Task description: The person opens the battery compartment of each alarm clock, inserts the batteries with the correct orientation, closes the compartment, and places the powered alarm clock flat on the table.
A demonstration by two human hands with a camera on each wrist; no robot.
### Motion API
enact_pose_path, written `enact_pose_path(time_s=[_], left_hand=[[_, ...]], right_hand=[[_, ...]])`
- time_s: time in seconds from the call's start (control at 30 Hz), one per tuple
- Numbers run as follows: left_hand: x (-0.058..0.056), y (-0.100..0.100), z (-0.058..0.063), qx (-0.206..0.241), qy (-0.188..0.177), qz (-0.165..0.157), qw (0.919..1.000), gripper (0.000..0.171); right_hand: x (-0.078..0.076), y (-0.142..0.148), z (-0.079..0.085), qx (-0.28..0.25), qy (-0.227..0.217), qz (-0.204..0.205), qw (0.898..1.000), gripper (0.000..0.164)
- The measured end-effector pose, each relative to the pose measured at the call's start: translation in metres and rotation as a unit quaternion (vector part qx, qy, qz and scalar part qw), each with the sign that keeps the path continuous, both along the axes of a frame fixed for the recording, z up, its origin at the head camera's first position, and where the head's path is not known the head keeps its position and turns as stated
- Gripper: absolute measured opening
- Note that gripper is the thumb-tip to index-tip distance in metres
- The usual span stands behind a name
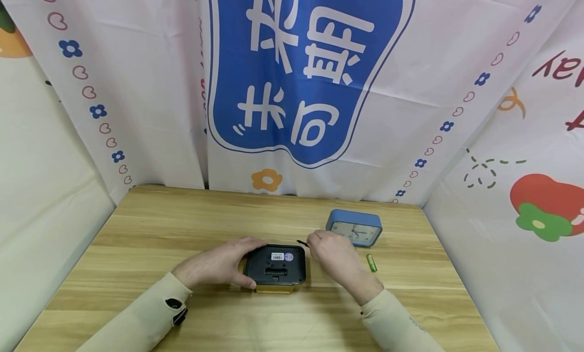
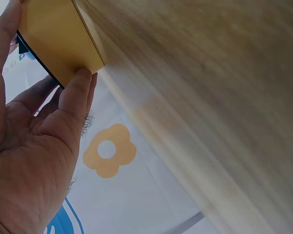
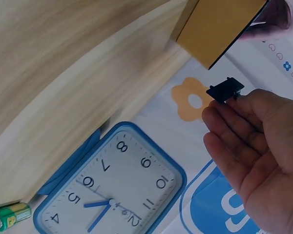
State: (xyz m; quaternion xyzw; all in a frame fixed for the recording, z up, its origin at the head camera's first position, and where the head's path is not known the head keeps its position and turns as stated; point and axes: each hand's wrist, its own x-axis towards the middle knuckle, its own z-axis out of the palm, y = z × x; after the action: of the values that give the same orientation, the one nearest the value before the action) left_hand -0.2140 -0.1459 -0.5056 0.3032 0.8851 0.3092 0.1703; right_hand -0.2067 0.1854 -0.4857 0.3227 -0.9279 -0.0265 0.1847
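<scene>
A yellow clock with a black back (image 1: 292, 263) lies back side up on the table, its battery slot (image 1: 276, 272) uncovered. My left hand (image 1: 219, 263) grips its left end, thumb on the near side and fingers on the far side. In the left wrist view, fingertips press the yellow casing (image 2: 63, 44). Just right of this clock, my right hand (image 1: 335, 255) pinches a small black battery cover (image 3: 225, 90) between thumb and fingertips, apart from the casing. Whether a battery sits in the slot is too small to tell.
Behind my right hand stands a blue clock (image 1: 358, 217), its white dial facing me. A green battery (image 1: 371, 263) lies on the wooden table (image 1: 150, 230) to the right of that hand. Printed white cloth (image 1: 159, 88) hangs along the table's back and sides.
</scene>
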Motion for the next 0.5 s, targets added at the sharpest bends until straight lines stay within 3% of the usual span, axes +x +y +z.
enact_pose_path(time_s=[0.5], left_hand=[[0.002,0.0,0.002,0.002,-0.004,0.0,1.0,0.108]], right_hand=[[-0.008,0.018,-0.011,0.034,-0.041,-0.037,0.998,0.012]])
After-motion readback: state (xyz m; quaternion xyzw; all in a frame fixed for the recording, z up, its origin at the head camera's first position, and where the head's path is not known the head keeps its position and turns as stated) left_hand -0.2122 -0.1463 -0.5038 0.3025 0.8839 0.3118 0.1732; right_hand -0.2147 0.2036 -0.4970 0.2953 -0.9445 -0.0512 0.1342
